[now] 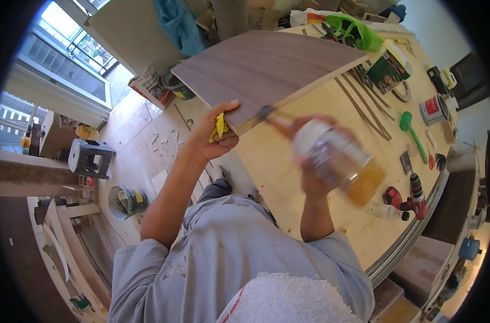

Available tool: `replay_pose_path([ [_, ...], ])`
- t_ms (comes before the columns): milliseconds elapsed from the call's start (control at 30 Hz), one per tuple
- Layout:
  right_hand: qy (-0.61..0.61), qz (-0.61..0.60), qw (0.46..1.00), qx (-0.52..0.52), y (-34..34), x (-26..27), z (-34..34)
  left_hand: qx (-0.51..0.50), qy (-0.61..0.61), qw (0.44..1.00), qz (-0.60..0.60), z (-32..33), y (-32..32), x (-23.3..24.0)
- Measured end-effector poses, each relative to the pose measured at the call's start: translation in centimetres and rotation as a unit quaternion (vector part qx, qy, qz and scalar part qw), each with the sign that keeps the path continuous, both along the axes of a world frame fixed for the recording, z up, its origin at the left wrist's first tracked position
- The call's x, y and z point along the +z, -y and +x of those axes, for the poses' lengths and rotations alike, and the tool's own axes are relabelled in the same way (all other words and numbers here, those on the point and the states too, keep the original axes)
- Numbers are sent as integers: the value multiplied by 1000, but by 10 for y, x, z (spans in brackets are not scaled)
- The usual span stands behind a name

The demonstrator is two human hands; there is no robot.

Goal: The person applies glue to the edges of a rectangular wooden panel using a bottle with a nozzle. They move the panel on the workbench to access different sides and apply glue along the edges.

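My left hand (pixel 220 137) grips the near left corner of a brown wood-grain panel (pixel 269 64), thumb on its top face. A crumpled yellow scrap (pixel 219 128), perhaps cloth or rubber, is caught between those fingers. In my right hand (pixel 313 173) is a clear plastic bottle (pixel 342 161) of amber liquid, tilted and blurred by motion. A small dark-tipped object (pixel 265 113) lies between that hand and the panel's near edge; blur hides what it is and whether it touches. The panel lies over a pale plywood worktop (pixel 281 185).
To the right lie a green mallet (pixel 412 135), a cordless drill (pixel 417 198), a small clear bottle (pixel 386 211) and a paint can (pixel 434 110). Edge-banding strips (pixel 364 105) curve behind. On the left floor stand a bucket (pixel 127 202) and a plastic stool (pixel 92 157).
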State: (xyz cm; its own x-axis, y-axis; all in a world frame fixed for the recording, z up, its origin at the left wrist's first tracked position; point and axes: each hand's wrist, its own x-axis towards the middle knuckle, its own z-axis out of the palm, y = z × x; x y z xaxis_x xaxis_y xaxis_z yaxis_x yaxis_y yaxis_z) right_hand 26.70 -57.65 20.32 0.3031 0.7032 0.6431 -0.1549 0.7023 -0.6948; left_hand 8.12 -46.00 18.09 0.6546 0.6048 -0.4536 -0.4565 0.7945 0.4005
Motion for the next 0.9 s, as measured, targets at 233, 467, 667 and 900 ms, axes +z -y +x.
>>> replay_pose_path([
  [233,114,52,992,-15,5,-25,6,28,-41,999,-20,0,2,5],
  [467,144,117,982,27,-1,-11,-9,32,-54,998,-16,0,2,7],
  [667,-63,-46,972,-221,-45,-16,70,30,-44,999,-9,-14,1,-7],
  [900,44,-40,978,-201,-36,-33,62,48,-98,994,2,-8,5,1],
])
